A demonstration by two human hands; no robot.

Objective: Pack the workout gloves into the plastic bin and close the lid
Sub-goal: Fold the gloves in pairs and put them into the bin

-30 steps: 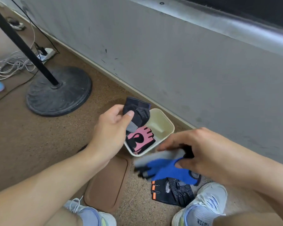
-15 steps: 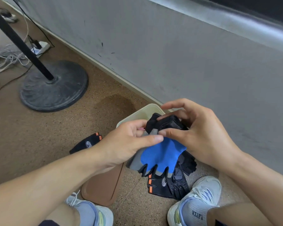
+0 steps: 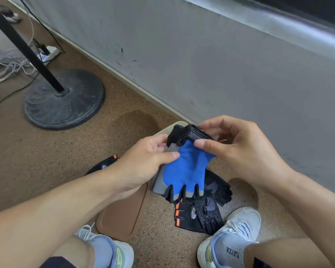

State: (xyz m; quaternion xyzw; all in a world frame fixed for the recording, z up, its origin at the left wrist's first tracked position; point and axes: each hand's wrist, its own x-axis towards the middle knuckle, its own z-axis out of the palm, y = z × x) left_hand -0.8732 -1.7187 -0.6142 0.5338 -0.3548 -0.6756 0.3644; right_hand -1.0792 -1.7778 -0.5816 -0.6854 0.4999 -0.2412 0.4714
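A blue and grey fingerless glove (image 3: 184, 171) with a black wrist strap hangs between both hands. My left hand (image 3: 143, 163) pinches its left edge. My right hand (image 3: 238, 151) grips the black strap at the top. Behind the glove only a corner of the cream plastic bin (image 3: 173, 127) shows; its inside is hidden. The brown lid (image 3: 122, 215) lies flat on the floor under my left wrist. A black glove with orange stripes (image 3: 193, 215) and another black glove (image 3: 219, 190) lie on the floor below the blue one. One more black glove (image 3: 103, 166) peeks out left of my left arm.
A black stand with a round base (image 3: 64, 99) rises at the left. Cables and a power strip (image 3: 46, 52) lie behind it. A grey wall (image 3: 220, 64) runs along the back right. My two sneakers (image 3: 236, 231) rest at the bottom.
My left hand let go of the dark glove at the bin and came over to the blue glove. Both hands raised the blue glove in front of the bin.
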